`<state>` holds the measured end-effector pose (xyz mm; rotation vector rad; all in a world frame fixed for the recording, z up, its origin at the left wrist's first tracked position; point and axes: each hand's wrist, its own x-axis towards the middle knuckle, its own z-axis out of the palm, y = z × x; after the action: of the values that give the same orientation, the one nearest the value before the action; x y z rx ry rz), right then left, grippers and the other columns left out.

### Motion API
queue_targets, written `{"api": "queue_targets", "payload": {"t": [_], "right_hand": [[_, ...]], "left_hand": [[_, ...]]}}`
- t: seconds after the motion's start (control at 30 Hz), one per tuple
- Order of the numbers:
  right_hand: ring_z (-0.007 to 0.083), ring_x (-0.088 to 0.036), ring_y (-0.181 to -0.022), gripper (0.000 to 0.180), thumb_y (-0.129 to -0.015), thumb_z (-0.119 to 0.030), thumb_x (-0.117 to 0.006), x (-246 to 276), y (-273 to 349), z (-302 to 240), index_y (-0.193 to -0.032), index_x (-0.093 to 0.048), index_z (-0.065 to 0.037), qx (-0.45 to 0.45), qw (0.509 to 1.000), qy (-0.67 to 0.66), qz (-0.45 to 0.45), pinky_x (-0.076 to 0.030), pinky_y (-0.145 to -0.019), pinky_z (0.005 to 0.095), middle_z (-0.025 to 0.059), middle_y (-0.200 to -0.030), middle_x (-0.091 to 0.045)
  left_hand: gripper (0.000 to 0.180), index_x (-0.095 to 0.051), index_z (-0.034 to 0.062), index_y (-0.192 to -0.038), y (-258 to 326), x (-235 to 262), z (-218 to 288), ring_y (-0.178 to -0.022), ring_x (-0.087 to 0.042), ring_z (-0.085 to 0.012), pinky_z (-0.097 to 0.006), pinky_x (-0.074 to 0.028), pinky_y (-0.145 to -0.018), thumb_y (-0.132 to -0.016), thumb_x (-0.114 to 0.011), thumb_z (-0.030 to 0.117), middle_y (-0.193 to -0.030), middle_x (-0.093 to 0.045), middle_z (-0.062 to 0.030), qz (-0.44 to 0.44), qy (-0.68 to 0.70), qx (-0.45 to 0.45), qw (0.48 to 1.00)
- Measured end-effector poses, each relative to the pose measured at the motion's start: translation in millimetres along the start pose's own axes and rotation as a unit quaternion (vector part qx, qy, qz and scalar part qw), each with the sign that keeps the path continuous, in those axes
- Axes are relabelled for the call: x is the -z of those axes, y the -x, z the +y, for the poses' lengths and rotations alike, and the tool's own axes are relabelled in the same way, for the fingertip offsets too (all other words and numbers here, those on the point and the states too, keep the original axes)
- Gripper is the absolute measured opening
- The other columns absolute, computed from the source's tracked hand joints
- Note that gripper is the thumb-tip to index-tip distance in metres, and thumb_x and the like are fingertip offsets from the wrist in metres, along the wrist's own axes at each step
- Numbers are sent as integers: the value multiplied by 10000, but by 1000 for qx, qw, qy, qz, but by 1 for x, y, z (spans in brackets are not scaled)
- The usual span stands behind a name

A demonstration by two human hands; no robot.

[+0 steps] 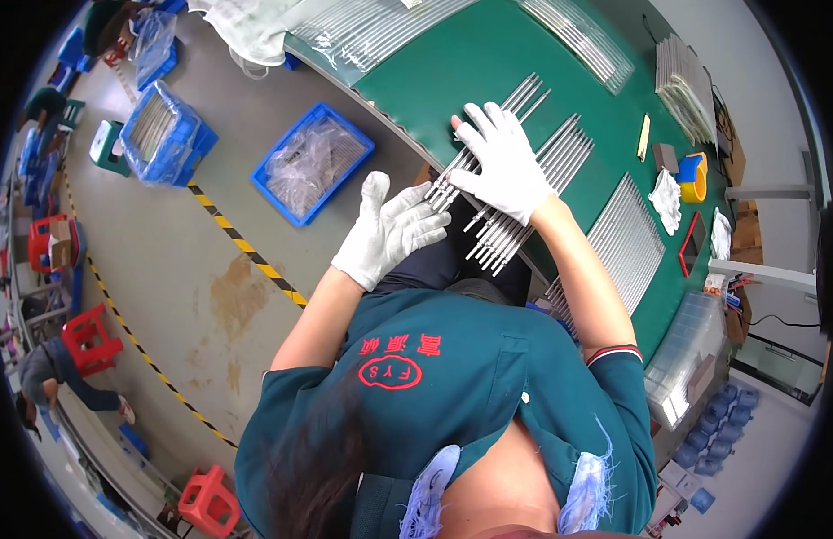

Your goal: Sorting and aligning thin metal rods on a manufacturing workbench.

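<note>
My left hand (389, 231), in a white glove, is open with its palm up and fingers stretched toward the near ends of a small group of slim metal rods (522, 94). Whether its fingertips touch them I cannot tell. My right hand (504, 163), also gloved, lies spread over these rods, its thumb near their stepped ends; one fingertip pokes bare out of the glove. Partly under its wrist is a second group of rods (567, 151), whose ends jut past the edge of the green table (412, 90). Farther right lies a wide row of rods (630, 238).
Bagged rods (578, 40) lie at the table's far side. A yellow cutter (643, 137), a tape roll (694, 178) and a spare glove (666, 201) sit at right. A blue crate (313, 163) with plastic film stands on the floor at left, beyond it a stool (109, 148).
</note>
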<state>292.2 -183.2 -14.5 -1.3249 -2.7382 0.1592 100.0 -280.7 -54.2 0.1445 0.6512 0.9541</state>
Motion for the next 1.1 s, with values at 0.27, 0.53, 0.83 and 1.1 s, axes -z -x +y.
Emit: {"api": "queue_targets", "payload": {"t": [0.27,0.53,0.83,1.1], "right_hand": [[366,-308,-1307,679,-842,-553,-478,-14,-20,-1,-1332,-441,-86,33,996,58,58,-181,-1101,470,182,-1377,-403],[351,-321,-1304,674,-849,-564,-457,-20,-29,-5,-1333,-446,-95,32,995,71,66,-184,-1095,470,172,-1376,-411],[351,-315,-1308,662,-867,-560,-427,-19,-21,-5,-1348,-433,-104,34,995,81,46,-176,-1098,471,168,-1386,-399],[354,-286,-1325,658,-884,-547,-406,-7,-9,-1,-1375,-398,-108,32,996,88,1,-162,-1104,473,174,-1407,-365]], "left_hand": [[977,-284,-70,-1375,-3,7,3,-1127,-533,-326,-421,-468,-942,-827,-352,737,-1291,-453,-238,-5,-4,-20,1000],[957,-316,-65,-1359,-1,3,7,-1139,-527,-331,-422,-460,-952,-832,-347,734,-1310,-440,-246,28,-4,-21,999],[924,-348,-53,-1349,-2,3,7,-1124,-531,-310,-396,-457,-947,-843,-361,720,-1266,-475,-226,26,-68,-30,997],[932,-331,-74,-1354,-1,1,8,-1127,-521,-300,-390,-455,-947,-851,-361,710,-1266,-464,-237,22,-83,-41,995]]}}
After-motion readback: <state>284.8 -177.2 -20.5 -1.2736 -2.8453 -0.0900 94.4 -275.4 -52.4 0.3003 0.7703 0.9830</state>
